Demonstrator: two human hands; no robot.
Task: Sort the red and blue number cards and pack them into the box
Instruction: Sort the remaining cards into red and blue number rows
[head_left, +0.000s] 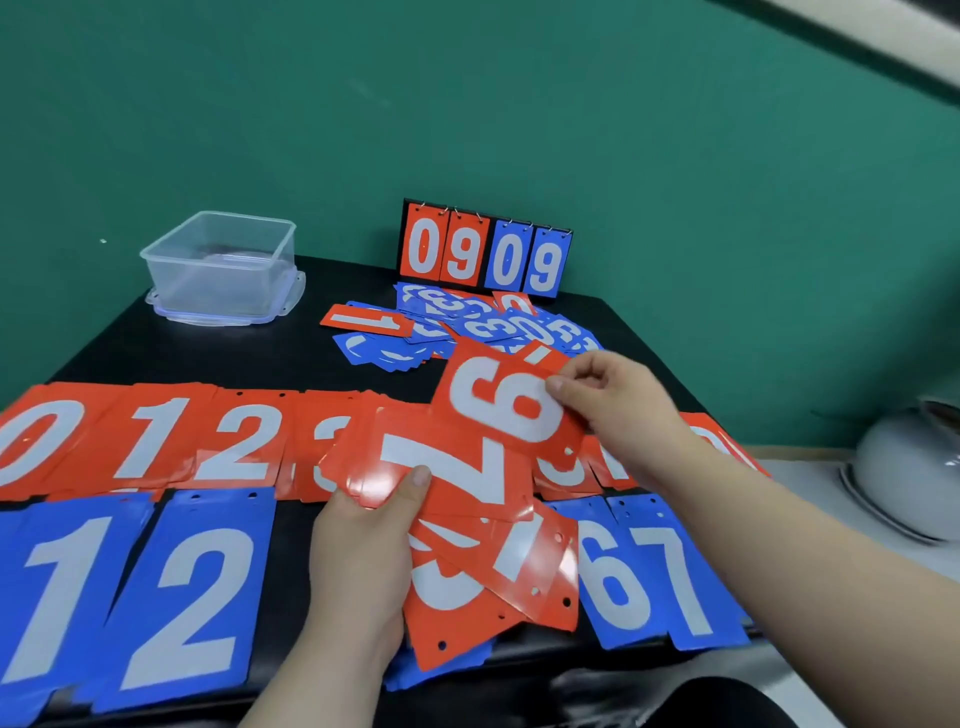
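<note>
Filling the background is a green wall (467, 104), with a black table (218, 358) set against it. Across the table's middle runs a red row (156, 436) of number cards laid side by side, reading 0, 1, 2 and 3 from the left before the hands cover the rest. More red shows past the right forearm. Nearer the person lie the blue cards (192, 587), 1 and 2 on the left and 6 and 7 on the right, with a gap between them.

Over that gap the left hand (358, 551) grips a fanned bunch (457, 473) of red cards, thumb pressed on the top one, a 7. The right hand (613, 400) pinches a single red card (509, 400) by its far edge between thumb and fingers. It is tilted, reads as 9 or 6, and overlaps the top of the bunch.

Behind the hands a loose pile (467, 322) of mostly blue cards lies jumbled. A scoreboard (483, 254) stands upright at the wall behind the pile, showing red 09 and blue 09.

The clear box (223, 260) sits open at the table's far left corner on its lid (228, 317), well apart from both hands, with no cards visible in it. A white vessel (909, 467) rests on a surface to the table's right.
</note>
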